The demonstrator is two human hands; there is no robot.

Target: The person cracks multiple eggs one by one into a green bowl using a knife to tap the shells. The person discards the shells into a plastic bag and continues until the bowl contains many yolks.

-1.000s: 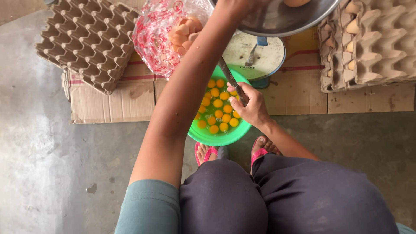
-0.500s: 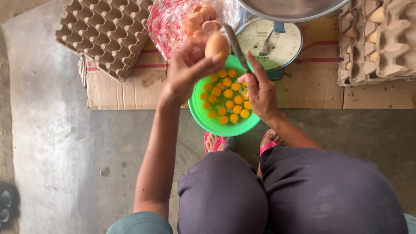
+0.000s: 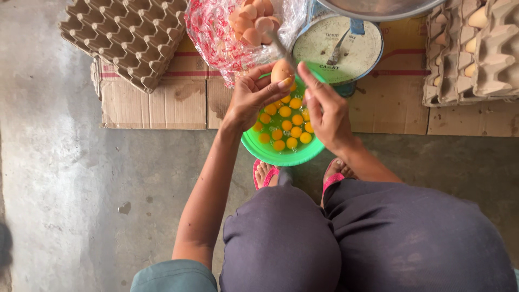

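Note:
My left hand (image 3: 251, 97) grips a brown egg (image 3: 281, 71) above the far rim of a green bowl (image 3: 270, 154). Several yellow yolks (image 3: 285, 124) float inside the bowl. My right hand (image 3: 327, 108) holds a thin metal knife (image 3: 281, 47) whose blade rests against the top of the egg. Both hands hover over the bowl, which stands on the concrete floor just in front of my feet in pink sandals.
A clear plastic bag of broken eggshells (image 3: 238, 30) lies behind the bowl. A kitchen scale (image 3: 338, 48) with a metal pan stands to the right of the bag. Empty cardboard egg trays (image 3: 124, 35) lie far left; trays with eggs (image 3: 476, 48) stand far right on flattened cardboard (image 3: 157, 103).
My left arm came back from the metal pan with an egg and brought it over the bowl. My right hand raised the knife to the egg.

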